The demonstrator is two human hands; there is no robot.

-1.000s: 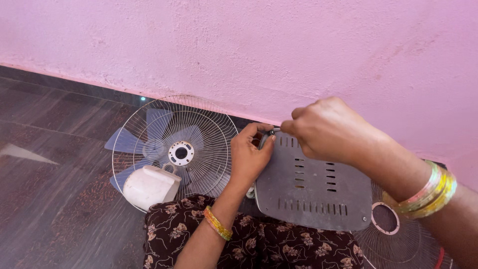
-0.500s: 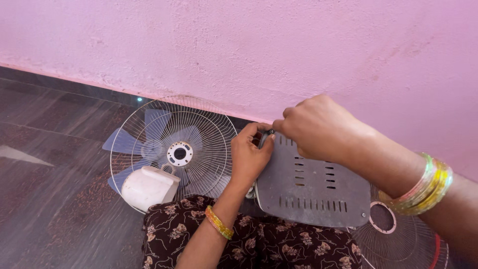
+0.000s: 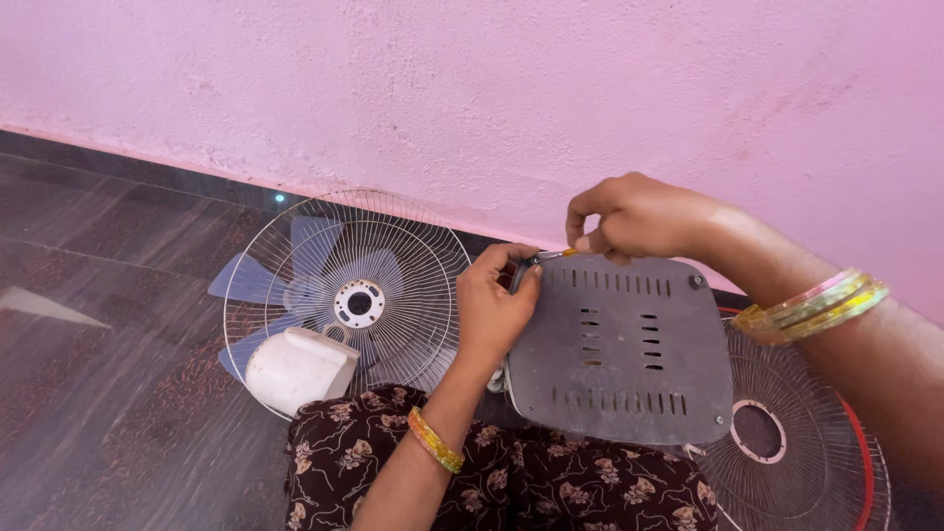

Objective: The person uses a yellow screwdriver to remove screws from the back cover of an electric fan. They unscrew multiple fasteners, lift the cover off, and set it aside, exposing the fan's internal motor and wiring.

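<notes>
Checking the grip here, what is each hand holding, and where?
Left hand grips grey vented base plate at its top-left corner; right hand pinches thin screwdriver by handle.

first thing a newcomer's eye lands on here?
Probably the two hands meeting at the top-left corner of the grey slotted base plate on the person's lap: the left hand grips that corner, and the right hand pinches a thin screwdriver against it. Next, the wire fan guard lying on the dark floor to the left, against the pink wall.
</notes>
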